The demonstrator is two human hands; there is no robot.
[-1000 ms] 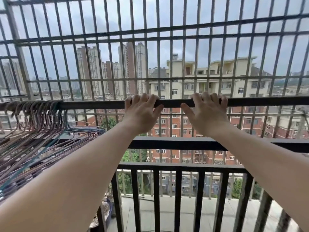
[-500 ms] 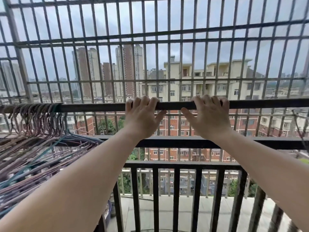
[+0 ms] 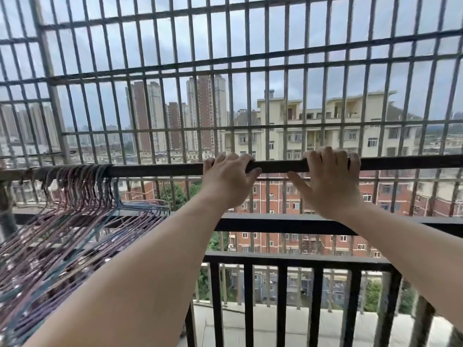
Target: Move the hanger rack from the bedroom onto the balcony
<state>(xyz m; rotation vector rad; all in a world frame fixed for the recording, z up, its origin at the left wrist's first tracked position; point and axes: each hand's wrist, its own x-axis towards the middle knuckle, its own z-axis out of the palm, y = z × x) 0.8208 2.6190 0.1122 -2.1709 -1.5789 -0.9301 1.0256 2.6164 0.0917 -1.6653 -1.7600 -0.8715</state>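
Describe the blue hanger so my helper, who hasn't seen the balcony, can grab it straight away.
Find the dark rack bar that both hands grip before the balcony grille. At its left end hangs a bunch of wire hangers. The blue hanger is the rightmost one, nearest the left hand; the others look pinkish-purple.

light: flat overcast daylight, backlit | shadows: soft | edges: bowed by wide-angle, blurred
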